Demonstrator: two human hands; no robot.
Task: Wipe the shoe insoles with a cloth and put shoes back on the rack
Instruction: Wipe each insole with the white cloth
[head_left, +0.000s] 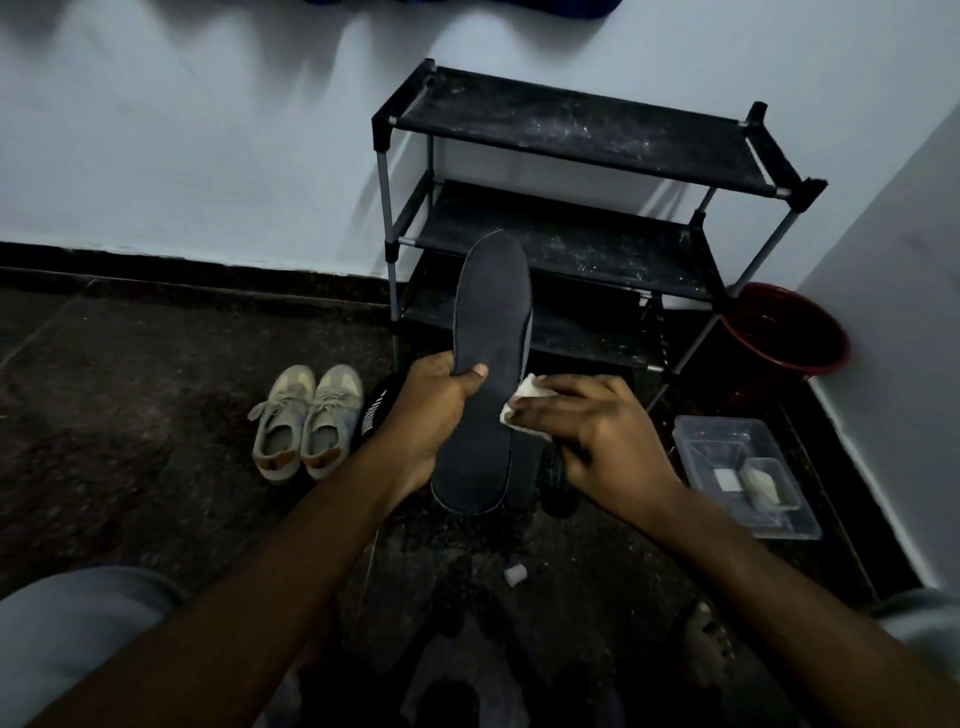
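Note:
My left hand (431, 410) grips a dark grey insole (491, 332) by its middle, thumb on its face, toe end pointing up in front of the rack. My right hand (587, 421) presses a small white cloth (524, 397) against the insole's right edge, fingers curled over it. A black three-shelf shoe rack (582, 140) stands against the wall with bare, dusty shelves. A pair of beige sneakers (306, 421) sits on the floor to the left. Black shoes (556, 478) lie partly hidden behind the insole and my hands.
A clear plastic tub (748, 483) holding small pale items sits on the floor at right. A red bucket (789, 332) stands in the corner beside the rack. A small white cap (515, 574) lies on the dark floor. My knees frame the bottom corners.

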